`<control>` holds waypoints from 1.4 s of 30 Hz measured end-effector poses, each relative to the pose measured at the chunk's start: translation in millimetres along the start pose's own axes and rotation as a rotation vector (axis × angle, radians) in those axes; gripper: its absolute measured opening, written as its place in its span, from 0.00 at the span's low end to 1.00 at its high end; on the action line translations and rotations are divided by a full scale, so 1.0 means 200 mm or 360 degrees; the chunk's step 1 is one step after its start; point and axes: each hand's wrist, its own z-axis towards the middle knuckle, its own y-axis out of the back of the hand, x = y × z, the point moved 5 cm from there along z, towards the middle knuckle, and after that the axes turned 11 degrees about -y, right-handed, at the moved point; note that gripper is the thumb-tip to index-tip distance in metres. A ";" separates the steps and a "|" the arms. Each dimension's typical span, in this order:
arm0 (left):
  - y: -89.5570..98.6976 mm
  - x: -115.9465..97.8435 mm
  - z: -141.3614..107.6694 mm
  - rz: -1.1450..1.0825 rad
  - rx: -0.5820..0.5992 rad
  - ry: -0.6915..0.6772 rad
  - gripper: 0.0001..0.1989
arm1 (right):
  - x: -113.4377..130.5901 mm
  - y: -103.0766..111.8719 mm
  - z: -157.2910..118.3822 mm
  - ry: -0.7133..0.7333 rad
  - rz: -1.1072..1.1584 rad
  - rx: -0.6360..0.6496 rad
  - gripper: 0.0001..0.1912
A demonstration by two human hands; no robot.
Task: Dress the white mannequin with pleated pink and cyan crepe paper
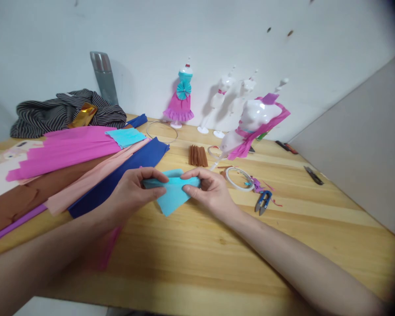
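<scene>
Between both hands, a little above the wooden table point(197, 250), is a piece of light blue crepe paper point(173, 199) with a fold along its upper edge. My left hand point(141, 188) pinches the left part of that fold between thumb and fingers. On the other side, my right hand point(209, 188) grips the right part the same way, its fingertips close to the left ones. One corner of the paper hangs down below the fingers. Just beyond the hands lies a pleated brown paper piece point(198, 156).
Coloured crepe sheets point(69, 149) cover the left, near a striped cloth point(39, 114) and a bottle point(104, 79). Small mannequins stand behind, one in a pink and blue dress point(183, 94); another point(250, 118) leans. Tape point(230, 179), thread snips point(263, 202) and a cutter knife point(313, 175) lie right.
</scene>
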 end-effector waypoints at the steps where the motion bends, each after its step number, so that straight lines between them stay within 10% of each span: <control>1: 0.00 0.00 0.00 -0.0004 -0.0019 -0.0006 0.10 | 0.00 0.00 0.00 0.0003 -0.0006 0.0001 0.11; 34: 0.00 -0.05 -0.01 -0.0017 -0.0256 -0.0346 0.04 | 0.06 0.01 0.00 0.0159 0.0037 -0.0163 0.03; 42: 0.01 -0.02 0.00 0.0196 -0.0146 -0.0143 0.14 | 0.05 0.02 0.00 0.0070 -0.0051 -0.0193 0.04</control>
